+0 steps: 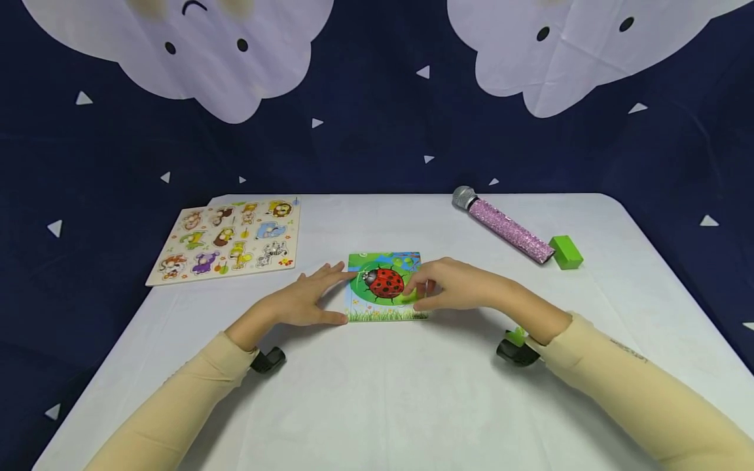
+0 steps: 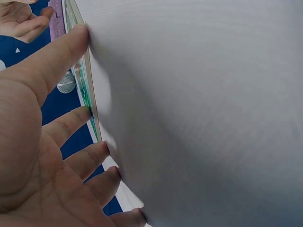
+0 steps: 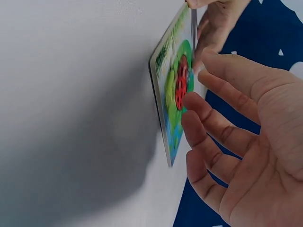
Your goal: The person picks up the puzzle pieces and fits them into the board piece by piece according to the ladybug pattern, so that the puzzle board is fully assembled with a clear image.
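Note:
A small square ladybug puzzle board [image 1: 377,315] lies flat in the middle of the table, its red ladybug [image 1: 385,283] set in a green oval. My left hand [image 1: 303,297] is at its left side with fingers spread, the thumb tip and index fingertip right at the edge; the left wrist view shows these fingers stretched along the board's side. Over the right part of the board hovers my right hand [image 1: 453,284], fingers loosely bent. In the right wrist view nothing sits between the right thumb and fingers [image 3: 194,125].
Back left on the white table [image 1: 377,405] lies a larger wooden animal puzzle [image 1: 253,232], with another board's corner showing behind it. Back right are a pink glittery microphone [image 1: 509,229] and a green block [image 1: 567,252] at its lower end. A dark blue cloth hangs behind.

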`<state>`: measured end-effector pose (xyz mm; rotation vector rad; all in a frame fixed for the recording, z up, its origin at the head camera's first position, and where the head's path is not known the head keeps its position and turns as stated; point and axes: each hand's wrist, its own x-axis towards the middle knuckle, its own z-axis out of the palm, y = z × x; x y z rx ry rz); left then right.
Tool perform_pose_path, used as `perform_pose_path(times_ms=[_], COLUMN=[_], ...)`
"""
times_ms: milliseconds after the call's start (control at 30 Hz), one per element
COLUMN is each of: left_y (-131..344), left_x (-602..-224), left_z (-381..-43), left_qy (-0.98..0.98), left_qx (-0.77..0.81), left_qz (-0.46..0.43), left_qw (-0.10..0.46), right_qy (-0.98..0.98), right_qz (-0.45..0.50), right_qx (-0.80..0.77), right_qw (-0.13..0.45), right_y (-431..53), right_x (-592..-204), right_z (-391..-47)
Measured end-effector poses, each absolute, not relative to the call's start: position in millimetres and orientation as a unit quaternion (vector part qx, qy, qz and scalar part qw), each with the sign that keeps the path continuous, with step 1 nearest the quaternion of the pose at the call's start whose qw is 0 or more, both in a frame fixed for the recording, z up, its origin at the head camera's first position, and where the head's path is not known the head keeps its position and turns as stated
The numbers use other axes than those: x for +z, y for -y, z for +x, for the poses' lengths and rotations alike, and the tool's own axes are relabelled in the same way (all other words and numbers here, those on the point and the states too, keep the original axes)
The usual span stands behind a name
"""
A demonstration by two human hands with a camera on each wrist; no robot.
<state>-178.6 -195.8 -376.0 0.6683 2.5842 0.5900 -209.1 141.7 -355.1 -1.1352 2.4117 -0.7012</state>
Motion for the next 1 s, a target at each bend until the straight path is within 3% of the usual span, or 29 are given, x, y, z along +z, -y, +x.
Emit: perform_pose_path(times_ms=[567,1000], left_y=[196,197], left_x=[-378,-377], left_z=[-179,-178], left_qy=[-0.927,-0.924], left_qx=[0.208,0.217], left_qz=[0.241,0.242], left_qw=[0.199,0.202], right_qy=[-0.880,-0.901], right_qz=[-0.368,-0.319], right_qx=[-0.243,-0.216], right_qw=[0.175,0.202], right_y=[-196,-232], right_x=[-350,-346], right_z=[-194,-173])
